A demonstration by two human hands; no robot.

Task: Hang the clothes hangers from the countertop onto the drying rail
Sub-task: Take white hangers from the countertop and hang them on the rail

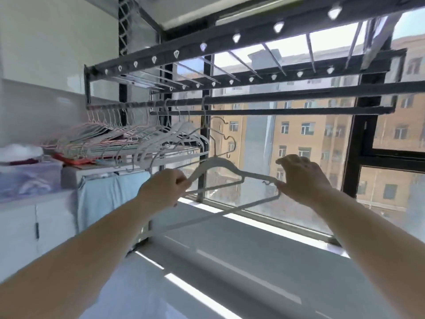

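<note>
Currently holding a white hanger [217, 161] in mid-air before the window [299, 134], well below the drying rail [264, 99] and not touching it. Gripping its left shoulder with the left hand [165, 188], fingers curled tight round it. Pinching its right corner with the right hand [301, 178], thumb at the corner, other fingers arched above. Beneath, a second pale bar slanting down to the left; hard to tell whether a separate hanger. Further left on the rail, a dense row of hung hangers [142, 134], white and pink. Below the arms, the white desk [241, 261], striped with sunlight.
</note>
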